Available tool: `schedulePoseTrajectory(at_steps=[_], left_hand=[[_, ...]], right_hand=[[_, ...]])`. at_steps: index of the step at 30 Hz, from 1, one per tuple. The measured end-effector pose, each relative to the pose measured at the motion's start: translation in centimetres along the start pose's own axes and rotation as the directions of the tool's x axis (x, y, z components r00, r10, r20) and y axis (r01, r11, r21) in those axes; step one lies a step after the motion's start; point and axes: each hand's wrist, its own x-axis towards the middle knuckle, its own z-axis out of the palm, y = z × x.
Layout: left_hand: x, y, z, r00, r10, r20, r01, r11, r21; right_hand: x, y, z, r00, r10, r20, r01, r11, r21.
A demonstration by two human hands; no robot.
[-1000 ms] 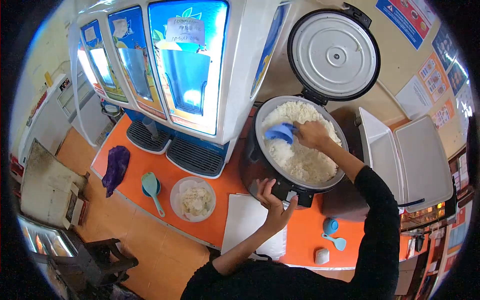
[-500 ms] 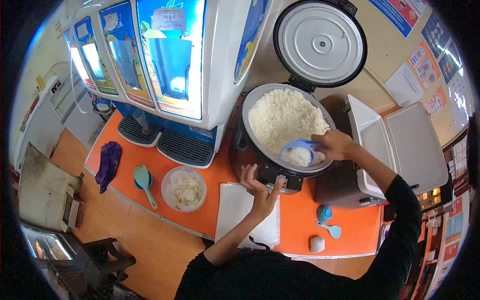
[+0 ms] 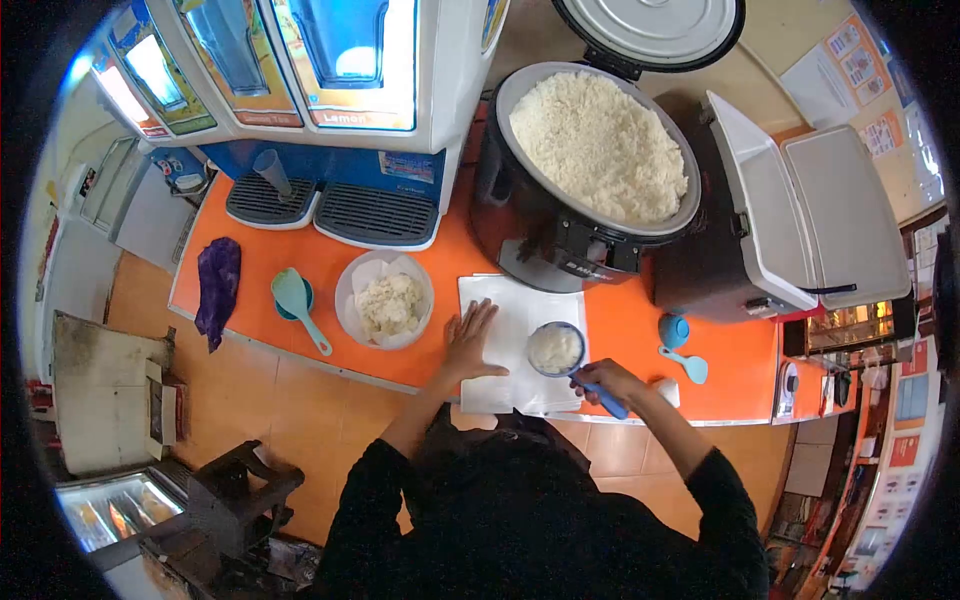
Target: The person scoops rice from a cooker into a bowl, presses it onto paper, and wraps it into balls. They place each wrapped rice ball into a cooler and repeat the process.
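Note:
My right hand (image 3: 612,381) grips the handle of a blue scoop (image 3: 606,402) and holds it over a stack of white paper sheets (image 3: 490,388). White rice (image 3: 555,350) fills the scoop's round bowl. Fingers spread, my left hand (image 3: 468,340) lies on the left part of the sheets. Beyond the paper stands a black rice cooker (image 3: 520,262), its lid (image 3: 660,25) up and a large mound of cooked rice (image 3: 600,145) inside. Left of my left hand sits a white bowl (image 3: 425,300) lined with paper and holding more rice.
On the orange counter (image 3: 630,330), a pale green paddle (image 3: 292,295) rests on a teal cup, near a purple cloth (image 3: 217,290). A drink dispenser (image 3: 420,120) stands at back left, an open cooler box (image 3: 715,260) at right. A blue cup (image 3: 674,329) and pale blue spoon (image 3: 690,366) lie before it.
My right hand has brought the rice-filled scoop out of the cooker, down over the paper. My left hand has left the cooker's front and now lies on the sheets. The view has shifted downward.

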Motion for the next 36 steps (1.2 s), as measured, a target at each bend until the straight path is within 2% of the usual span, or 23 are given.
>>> schedulePoseTrajectory(at_steps=[1, 2, 3, 4, 6, 7, 8, 10, 12, 14, 15, 19, 22, 24, 26, 27, 28, 29, 31, 32, 33, 34, 36], left_hand=[[0.2, -0.2, 0.3, 1.000, -0.012, -0.012, 0.011, 1.000, -0.020], [0.5, -0.4, 0.3, 0.999, -0.024, -0.026, 0.023, 0.999, -0.039], [0.5, -0.2, 0.0, 0.999, -0.036, -0.003, 0.035, 0.999, -0.036], [0.7, -0.1, -0.3, 1.000, -0.030, -0.002, 0.030, 0.999, -0.033], [0.5, 0.0, -0.2, 0.999, -0.044, 0.001, 0.044, 0.999, -0.031], [0.5, -0.3, 0.3, 0.999, -0.041, -0.005, 0.041, 0.999, -0.001], [0.5, -0.2, 0.2, 0.999, -0.040, 0.005, 0.040, 0.999, -0.005], [0.5, 0.0, -0.2, 0.998, -0.060, 0.009, 0.060, 0.998, -0.032], [1.0, -0.4, 0.2, 0.997, -0.076, 0.029, 0.077, 0.996, -0.036], [0.9, -1.0, 1.4, 0.999, -0.032, -0.018, 0.032, 0.999, -0.028], [0.8, -0.7, 1.2, 0.999, -0.051, 0.005, 0.051, 0.999, 0.017], [1.1, -0.1, 0.0, 0.984, -0.116, 0.132, 0.106, 0.991, 0.082], [1.2, -0.2, 0.7, 0.986, -0.113, 0.125, 0.100, 0.990, 0.104], [1.6, -0.1, 0.3, 0.982, -0.114, 0.149, 0.098, 0.989, 0.111], [0.7, 0.4, 0.0, 0.993, -0.088, 0.080, 0.084, 0.995, 0.049], [-0.4, 1.0, 0.0, 0.986, -0.068, -0.154, 0.071, 0.997, 0.015], [-1.7, 1.7, 0.0, 0.985, -0.068, -0.161, 0.072, 0.997, 0.020], [-3.1, 2.3, 0.2, 0.985, -0.042, -0.166, 0.042, 0.999, -0.004], [-4.1, 2.8, 0.5, 0.986, -0.013, -0.163, 0.009, 1.000, -0.023], [-4.3, 2.9, 0.6, 0.987, 0.148, -0.064, -0.151, 0.987, -0.048], [-4.5, 3.0, 0.7, 0.952, 0.306, 0.028, -0.303, 0.949, -0.088], [-4.4, 3.0, 1.3, 0.952, 0.304, 0.026, -0.301, 0.950, -0.082], [-4.0, 3.1, 2.5, 0.954, 0.288, -0.079, -0.292, 0.955, -0.056]], right_hand=[[3.6, 2.5, 0.2, 0.986, 0.013, -0.168, -0.024, 0.998, -0.062], [6.4, 4.1, 0.7, 0.986, 0.007, -0.168, -0.017, 0.998, -0.056], [8.7, 5.4, 1.2, 0.868, -0.245, -0.432, 0.016, 0.883, -0.469], [9.9, 5.7, 2.1, 0.653, -0.550, -0.521, -0.106, 0.614, -0.782], [8.1, 2.9, 6.5, 0.422, -0.735, -0.531, -0.169, 0.511, -0.843], [9.0, 3.7, 6.9, 0.349, -0.856, -0.382, -0.148, 0.352, -0.924], [9.1, 4.0, 8.1, 0.300, -0.919, -0.257, -0.195, 0.205, -0.959], [9.2, 5.4, 10.5, 0.271, -0.942, -0.197, -0.158, 0.158, -0.975], [9.8, 4.5, 11.0, 0.328, -0.902, -0.280, -0.181, 0.231, -0.956], [11.1, 2.6, 11.2, 0.345, -0.850, -0.398, 0.012, 0.428, -0.904], [11.0, 0.7, 12.3, 0.427, -0.757, -0.495, -0.037, 0.532, -0.846], [10.0, 2.9, 9.5, 0.398, -0.780, -0.483, 0.192, 0.586, -0.787], [11.8, 0.4, 10.7, 0.409, -0.714, -0.568, -0.004, 0.621, -0.784], [11.6, 1.2, 9.8, 0.440, -0.728, -0.526, -0.002, 0.585, -0.811], [11.2, 2.6, 7.1, 0.414, -0.751, -0.515, 0.361, 0.655, -0.664], [10.7, 2.6, 6.2, 0.337, -0.729, -0.596, 0.577, 0.660, -0.481], [9.5, 2.9, 4.7, 0.505, -0.513, -0.695, 0.574, 0.800, -0.174], [8.4, 3.3, 3.5, 0.516, -0.368, -0.773, 0.552, 0.833, -0.029], [8.5, 5.3, -0.2, 0.285, -0.567, -0.773, 0.636, 0.715, -0.289], [8.4, 6.5, -1.9, 0.290, -0.563, -0.774, 0.637, 0.717, -0.284], [8.3, 7.6, -3.6, 0.286, -0.585, -0.759, 0.454, 0.780, -0.430], [8.3, 8.3, -4.9, 0.285, -0.610, -0.740, 0.248, 0.792, -0.558], [8.0, 7.8, -5.4, 0.326, -0.613, -0.720, 0.298, 0.789, -0.537]])
